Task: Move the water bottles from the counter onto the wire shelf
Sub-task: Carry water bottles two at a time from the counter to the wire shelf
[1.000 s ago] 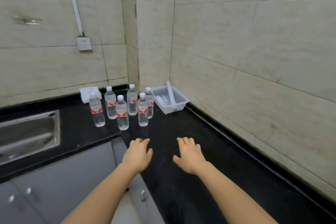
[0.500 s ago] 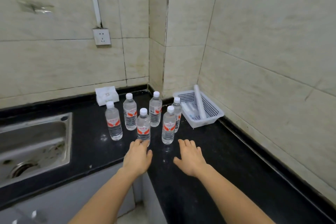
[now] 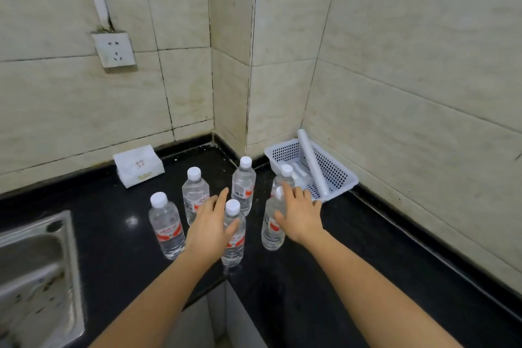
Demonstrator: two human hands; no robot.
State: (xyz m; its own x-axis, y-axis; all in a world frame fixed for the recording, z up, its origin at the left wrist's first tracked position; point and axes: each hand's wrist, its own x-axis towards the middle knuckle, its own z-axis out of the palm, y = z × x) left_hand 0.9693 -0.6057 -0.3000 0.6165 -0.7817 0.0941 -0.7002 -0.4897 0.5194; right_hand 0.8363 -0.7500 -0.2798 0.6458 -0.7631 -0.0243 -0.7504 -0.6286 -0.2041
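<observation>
Several clear water bottles with white caps and red labels stand upright in the corner of the black counter (image 3: 353,248). My left hand (image 3: 210,224) reaches among them with straight fingers, its thumb against the near middle bottle (image 3: 234,237). My right hand (image 3: 299,213) is stretched out open, its thumb against the near right bottle (image 3: 272,230). Other bottles stand at the left (image 3: 166,224), back left (image 3: 195,193), back middle (image 3: 243,185) and back right (image 3: 284,176). No wire shelf is in view.
A white plastic basket (image 3: 339,178) holding a white roll sits in the corner at the right. A white tissue pack (image 3: 138,165) lies by the back wall. A steel sink (image 3: 34,271) is at the left. A wall socket (image 3: 114,49) is above.
Both hands have moved forward from the counter's near part into the group of bottles. The view has come closer to the corner.
</observation>
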